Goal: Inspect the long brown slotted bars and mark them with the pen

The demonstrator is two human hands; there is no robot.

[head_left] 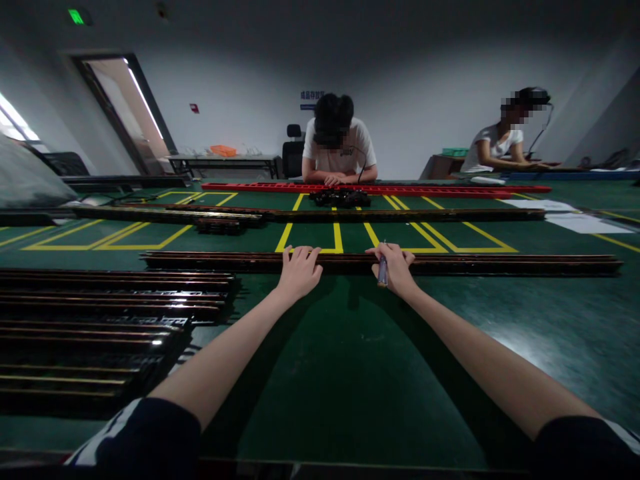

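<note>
A long black rail with copper-coloured strips (pixel 500 264) lies crosswise on the green table in front of me. My left hand (pixel 300 272) grips it left of its middle, fingers over the far edge and thumb on the near side. Further right, my right hand (pixel 399 268) rests against the same rail and holds a small slim tool, which looks like a screwdriver (pixel 383 272). Its bluish handle points towards me and its thin tip away. Part of the right hand's grip is hidden.
Several similar rails (pixel 100 300) are stacked at the left. Beyond lie another long rail (pixel 400 215), a red slotted strip (pixel 425 189), a dark tangled bundle (pixel 340 197) and white papers (pixel 587 221). A person (pixel 340 150) leans at the far edge; another person (pixel 500 147) sits far right.
</note>
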